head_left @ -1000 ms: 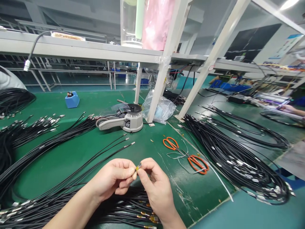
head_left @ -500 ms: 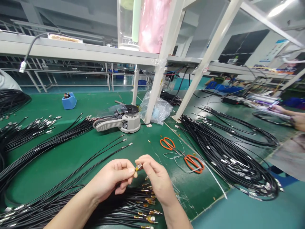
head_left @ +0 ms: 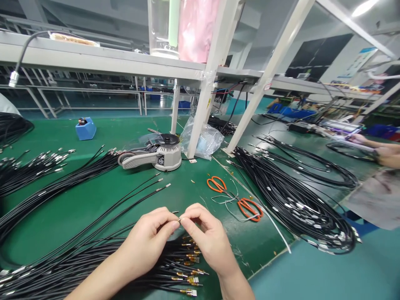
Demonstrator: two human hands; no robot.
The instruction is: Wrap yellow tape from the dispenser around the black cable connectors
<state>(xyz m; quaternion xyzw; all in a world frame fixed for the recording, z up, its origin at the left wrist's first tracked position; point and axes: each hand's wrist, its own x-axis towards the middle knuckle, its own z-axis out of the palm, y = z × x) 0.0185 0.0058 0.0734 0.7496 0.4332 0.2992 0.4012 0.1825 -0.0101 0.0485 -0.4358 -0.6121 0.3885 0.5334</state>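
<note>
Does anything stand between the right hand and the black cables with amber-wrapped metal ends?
Nothing visible does: the bare right hand is close beside the black cables with amber-wrapped metal ends, partly hiding them from view. The orange-handled scissors lie on the hand's other side, out of the way.

One view here, head-worn, looking forward and down over the green table [head_left: 125,196]; the wearer's own hands sit close at the bottom centre, the shelf [head_left: 103,62] crosses higher up, tilted, racks [head_left: 93,95] far behind.
</note>
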